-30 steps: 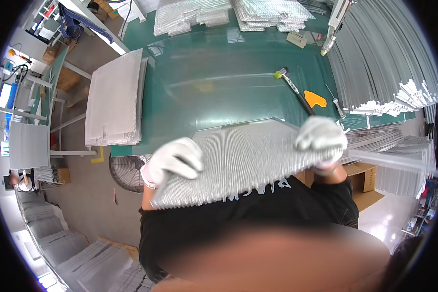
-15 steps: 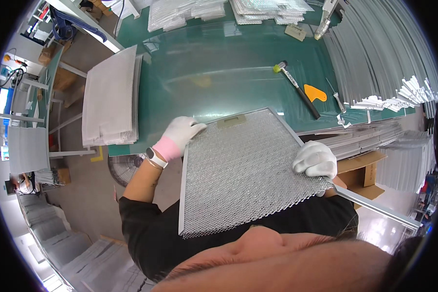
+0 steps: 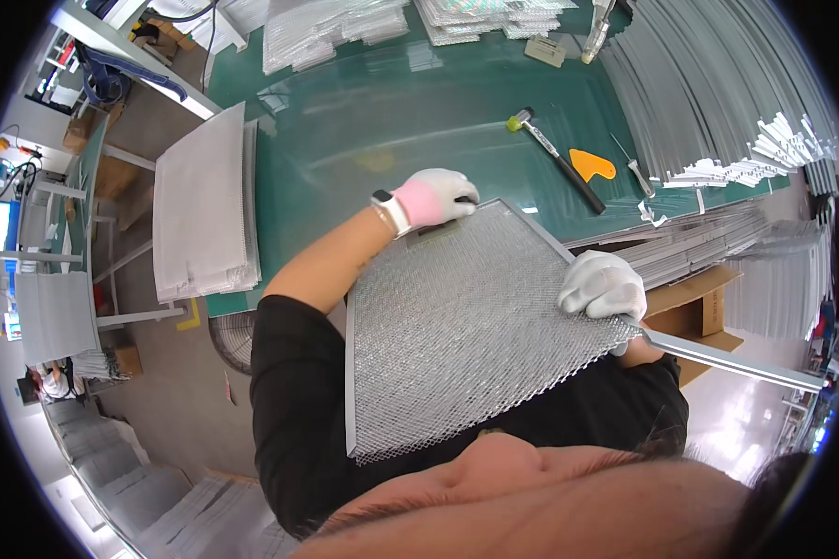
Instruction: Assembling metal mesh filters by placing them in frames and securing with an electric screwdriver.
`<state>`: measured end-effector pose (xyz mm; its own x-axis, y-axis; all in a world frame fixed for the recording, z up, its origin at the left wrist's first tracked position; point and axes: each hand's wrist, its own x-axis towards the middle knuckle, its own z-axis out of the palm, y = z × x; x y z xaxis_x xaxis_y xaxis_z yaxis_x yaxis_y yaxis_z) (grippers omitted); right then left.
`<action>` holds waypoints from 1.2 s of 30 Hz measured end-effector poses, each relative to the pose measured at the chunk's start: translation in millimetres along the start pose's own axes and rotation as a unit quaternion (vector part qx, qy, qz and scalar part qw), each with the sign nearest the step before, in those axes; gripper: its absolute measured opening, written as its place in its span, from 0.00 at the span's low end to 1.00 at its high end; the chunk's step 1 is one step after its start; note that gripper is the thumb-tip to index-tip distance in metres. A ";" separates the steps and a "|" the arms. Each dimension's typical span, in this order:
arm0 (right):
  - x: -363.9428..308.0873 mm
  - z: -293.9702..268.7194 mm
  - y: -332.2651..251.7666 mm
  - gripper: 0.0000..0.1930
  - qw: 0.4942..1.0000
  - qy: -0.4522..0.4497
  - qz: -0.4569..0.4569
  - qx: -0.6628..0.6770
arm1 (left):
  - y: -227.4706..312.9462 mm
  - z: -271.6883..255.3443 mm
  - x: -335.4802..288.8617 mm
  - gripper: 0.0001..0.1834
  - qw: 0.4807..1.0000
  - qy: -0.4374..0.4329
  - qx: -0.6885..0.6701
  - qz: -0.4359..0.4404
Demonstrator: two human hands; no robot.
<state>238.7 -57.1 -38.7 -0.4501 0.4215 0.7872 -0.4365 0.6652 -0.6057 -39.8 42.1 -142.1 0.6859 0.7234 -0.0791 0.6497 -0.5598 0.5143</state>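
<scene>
A silver metal mesh filter [image 3: 466, 326] is held tilted in front of my body, reaching past the table's near edge. Grey metal frame strips run along its left, far and right sides, while the mesh edge nearest me is bare. My left hand [image 3: 446, 196], in a white glove with a pink cuff, has its fingers curled over the far edge close to the far corner. My right hand [image 3: 602, 285], gloved in white, is closed round the right side. From below it, a frame strip [image 3: 736, 359] sticks out beyond the mesh to the right. The left palm is hidden.
On the green table [image 3: 345, 140] lie a mallet [image 3: 559, 163], an orange scraper [image 3: 591, 165] and a screwdriver [image 3: 634, 168]. Mesh sheets [image 3: 200, 200] are stacked at the left. Frame strips [image 3: 708, 84] are piled at the right, above a cardboard box [image 3: 694, 312].
My left hand has slid rightward along the filter's far edge, from the far left corner toward the far right one. My right hand keeps its hold. The view has shifted slightly.
</scene>
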 end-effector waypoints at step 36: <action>-35.3 30.4 173.5 0.43 0.831 0.114 0.439 -0.321 | 37.0 -134.7 -133.3 0.06 0.702 0.690 -0.140 -0.109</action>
<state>155.2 24.8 -175.2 -0.1835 0.9758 0.1191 0.5209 0.1992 -0.8301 -151.4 -20.6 2.4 -0.5160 0.5901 0.6209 0.4672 -0.4136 0.7814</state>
